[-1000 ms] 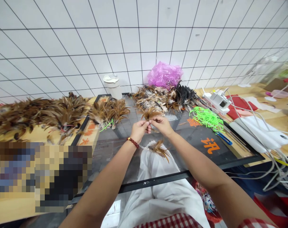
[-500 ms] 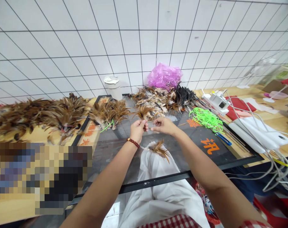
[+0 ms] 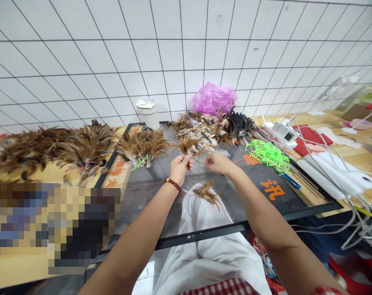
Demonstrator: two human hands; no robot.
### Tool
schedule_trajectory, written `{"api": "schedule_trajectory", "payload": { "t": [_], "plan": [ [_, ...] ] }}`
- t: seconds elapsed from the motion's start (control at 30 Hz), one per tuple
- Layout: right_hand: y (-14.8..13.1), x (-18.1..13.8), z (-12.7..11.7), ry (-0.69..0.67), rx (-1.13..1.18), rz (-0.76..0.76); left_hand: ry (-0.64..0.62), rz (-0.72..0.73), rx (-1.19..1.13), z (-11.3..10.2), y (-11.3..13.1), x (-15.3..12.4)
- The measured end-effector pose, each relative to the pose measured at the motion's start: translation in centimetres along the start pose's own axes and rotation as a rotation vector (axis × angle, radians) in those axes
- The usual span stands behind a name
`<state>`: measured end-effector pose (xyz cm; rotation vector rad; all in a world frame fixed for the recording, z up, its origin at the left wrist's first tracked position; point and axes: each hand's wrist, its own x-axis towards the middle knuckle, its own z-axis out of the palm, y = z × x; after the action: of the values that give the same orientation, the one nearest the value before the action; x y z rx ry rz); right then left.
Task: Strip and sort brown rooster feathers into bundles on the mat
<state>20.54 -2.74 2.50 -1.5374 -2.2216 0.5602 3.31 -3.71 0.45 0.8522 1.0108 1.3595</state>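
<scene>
My left hand, with a beaded bracelet at the wrist, pinches a small bunch of brown feathers that fans out beyond the fingertips. Just to its right, my right hand is closed in a pinch. A thin brownish strand shows between the two hands, but I cannot make out what the right fingers hold. Loose brown feathers lie nearer to me, over the white cloth below my hands. Behind the hands spreads a heap of mixed feathers. A feather bundle with a green tie lies to the left.
Black feathers and a pink plastic bag are at the back. A white lidded cup stands by the wall. Rightward lie green cord, a blue-handled tool and a power strip. More feathers cover the left table.
My right hand has moved a little to the right, away from my left, and its fingers have curled in more. My left hand keeps its pinch on the feathers.
</scene>
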Motion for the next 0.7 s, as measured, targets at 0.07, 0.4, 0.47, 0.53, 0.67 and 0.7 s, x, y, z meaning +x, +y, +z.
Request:
{"api": "schedule_trajectory", "payload": {
  "t": [0.07,0.4,0.47,0.53,0.67,0.7],
  "plan": [
    [-0.1,0.3,0.2,0.085,0.249,0.074,-0.005,0.005,0.003,0.0,0.0,0.0],
    [-1.7,1.1,3.2,0.135,1.116,0.027,-0.029,-0.01,0.01,0.0,0.0,-0.1],
    [-1.7,1.2,3.5,0.143,1.117,0.001,-0.04,-0.002,0.025,0.0,-0.1,-0.1],
    [-1.7,1.2,3.7,0.157,1.117,-0.012,-0.047,0.006,0.049,0.0,-0.2,-0.1],
    [-1.6,1.3,4.1,0.227,1.113,-0.021,-0.052,0.014,0.094,0.1,-0.2,-0.2],
    [-1.6,1.3,4.2,0.242,1.11,-0.021,-0.056,0.015,0.104,0.1,-0.2,-0.2]
  ]
}}
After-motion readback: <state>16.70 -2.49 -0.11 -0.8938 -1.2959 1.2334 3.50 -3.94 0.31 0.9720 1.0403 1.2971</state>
